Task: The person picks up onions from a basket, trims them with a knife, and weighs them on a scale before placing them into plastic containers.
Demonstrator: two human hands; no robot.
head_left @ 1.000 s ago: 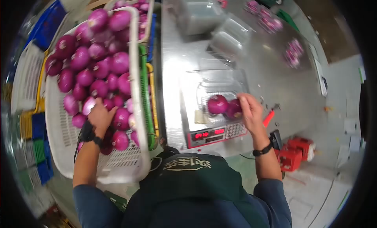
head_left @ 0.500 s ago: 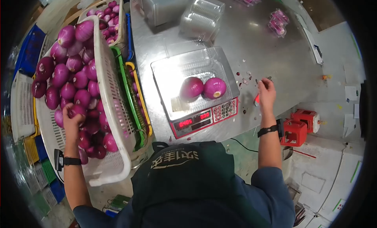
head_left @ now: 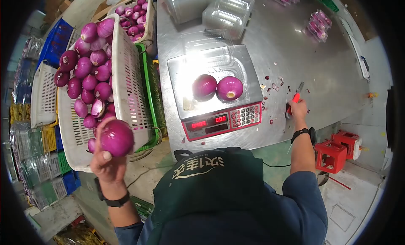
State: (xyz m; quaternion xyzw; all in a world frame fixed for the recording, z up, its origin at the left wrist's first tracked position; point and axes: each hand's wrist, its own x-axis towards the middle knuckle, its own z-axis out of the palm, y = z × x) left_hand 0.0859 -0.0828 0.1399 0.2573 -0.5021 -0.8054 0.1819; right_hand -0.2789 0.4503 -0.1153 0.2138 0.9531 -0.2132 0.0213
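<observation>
My left hand (head_left: 107, 164) grips a large red onion (head_left: 117, 138), raised over the near end of the white crate (head_left: 121, 68) heaped with red onions (head_left: 83, 67). My right hand (head_left: 298, 108) is closed round a small red-handled knife (head_left: 297, 96) just above the metal table, its short blade pointing away from me. Between the hands stands a digital scale (head_left: 253, 114) with red lit digits. A clear plastic tray (head_left: 238, 70) rests on its plate. Two more onions, the left one (head_left: 204, 85) and the right one (head_left: 230, 88), sit side by side in that tray.
Stacked clear clamshell boxes (head_left: 228, 15) stand at the back of the table (head_left: 287, 47), with a filled onion pack (head_left: 319, 26) to their right. Onion scraps (head_left: 276, 85) lie beside the scale. A second onion crate (head_left: 148, 25) is behind the first. Red stools (head_left: 331, 155) stand at right.
My left hand has lifted an onion out of the crate and brought it nearer me. My right hand has turned the knife, so its red handle shows more. The view has shifted.
</observation>
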